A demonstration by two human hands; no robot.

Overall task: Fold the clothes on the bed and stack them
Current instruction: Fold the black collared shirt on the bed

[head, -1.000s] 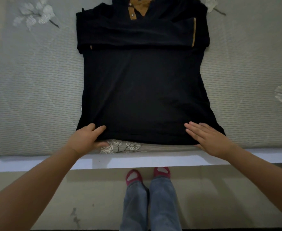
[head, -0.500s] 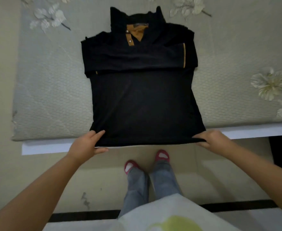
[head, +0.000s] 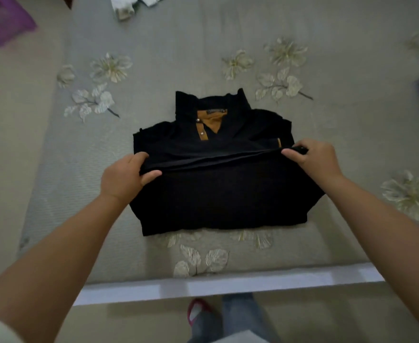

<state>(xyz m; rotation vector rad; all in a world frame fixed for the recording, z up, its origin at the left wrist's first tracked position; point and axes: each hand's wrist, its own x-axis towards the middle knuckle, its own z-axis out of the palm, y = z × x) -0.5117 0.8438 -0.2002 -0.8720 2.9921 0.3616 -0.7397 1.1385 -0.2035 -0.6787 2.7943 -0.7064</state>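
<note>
Lying on the grey quilted bed [head: 327, 134] with its flower pattern, the black shirt [head: 218, 194] is doubled over. Left hand [head: 123, 178] and right hand [head: 313, 158] each pinch its soft hem. A purple thing [head: 2, 21], maybe plastic, is blurred.

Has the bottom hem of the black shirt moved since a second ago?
Yes. Both hands, left hand and right hand, carried the black shirt's hem away from the white bed edge, up toward the collar.

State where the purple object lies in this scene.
In the head view, the purple object sits at the top left corner, beside the bed's left edge, far from the black shirt.
</note>
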